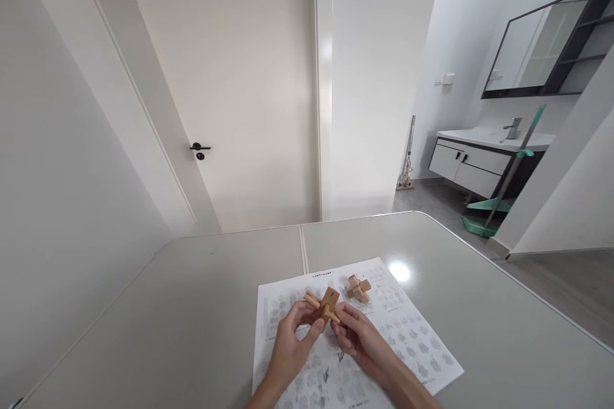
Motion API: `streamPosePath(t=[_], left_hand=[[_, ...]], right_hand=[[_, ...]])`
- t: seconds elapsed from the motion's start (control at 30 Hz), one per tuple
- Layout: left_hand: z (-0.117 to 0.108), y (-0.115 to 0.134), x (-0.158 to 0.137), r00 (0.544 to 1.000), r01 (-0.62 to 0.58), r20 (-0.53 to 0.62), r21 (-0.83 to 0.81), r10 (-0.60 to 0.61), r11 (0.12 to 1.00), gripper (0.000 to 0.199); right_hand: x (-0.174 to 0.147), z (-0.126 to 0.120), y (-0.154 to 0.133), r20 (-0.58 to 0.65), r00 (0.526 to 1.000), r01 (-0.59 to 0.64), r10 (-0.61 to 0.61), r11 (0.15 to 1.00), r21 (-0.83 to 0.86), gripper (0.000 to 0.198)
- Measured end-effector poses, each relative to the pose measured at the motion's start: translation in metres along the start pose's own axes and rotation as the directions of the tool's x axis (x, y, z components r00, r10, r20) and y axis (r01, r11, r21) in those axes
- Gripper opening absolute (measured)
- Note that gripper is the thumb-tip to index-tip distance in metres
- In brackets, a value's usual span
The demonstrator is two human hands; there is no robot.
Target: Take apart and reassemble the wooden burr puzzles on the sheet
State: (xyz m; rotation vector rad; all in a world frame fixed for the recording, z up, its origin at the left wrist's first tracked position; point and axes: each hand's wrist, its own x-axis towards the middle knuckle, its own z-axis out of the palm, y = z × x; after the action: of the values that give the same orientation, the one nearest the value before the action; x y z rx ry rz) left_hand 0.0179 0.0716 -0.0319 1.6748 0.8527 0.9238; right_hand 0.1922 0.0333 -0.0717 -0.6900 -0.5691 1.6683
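Observation:
Between my two hands is a wooden burr puzzle (328, 304), its light-brown notched bars crossing one another. My left hand (298, 339) grips it from the left, with the thumb on the near side. On the other side, my right hand (357, 335) pinches the right end of a bar with thumb and fingers. Just beyond my right hand, a second wooden burr puzzle (359, 289), cross-shaped, rests on the paper. Under both hands lies the white printed sheet (417, 348), covered with small grey diagrams of puzzle shapes.
The sheet lies on a grey table (192, 313) with a seam down its middle. A white door (249, 89) with a black handle stands beyond. At the right are a washbasin cabinet (472, 163), a green dustpan (480, 226) and a mop (409, 153).

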Motion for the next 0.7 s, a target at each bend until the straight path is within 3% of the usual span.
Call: streamPosePath(t=[0.43, 0.7], left_hand=[[-0.002, -0.016, 0.005, 0.994, 0.111, -0.008, -0.163, -0.114, 0.98, 0.045], [-0.003, -0.018, 0.005, 0.99, 0.139, -0.005, -0.176, -0.142, 0.975, 0.05]], right_hand=[[-0.002, 0.003, -0.002, 0.007, 1.0, -0.007, 0.007, 1.0, -0.029, 0.045], [-0.001, 0.001, 0.001, 0.032, 0.999, 0.02, -0.02, 1.0, -0.01, 0.042]])
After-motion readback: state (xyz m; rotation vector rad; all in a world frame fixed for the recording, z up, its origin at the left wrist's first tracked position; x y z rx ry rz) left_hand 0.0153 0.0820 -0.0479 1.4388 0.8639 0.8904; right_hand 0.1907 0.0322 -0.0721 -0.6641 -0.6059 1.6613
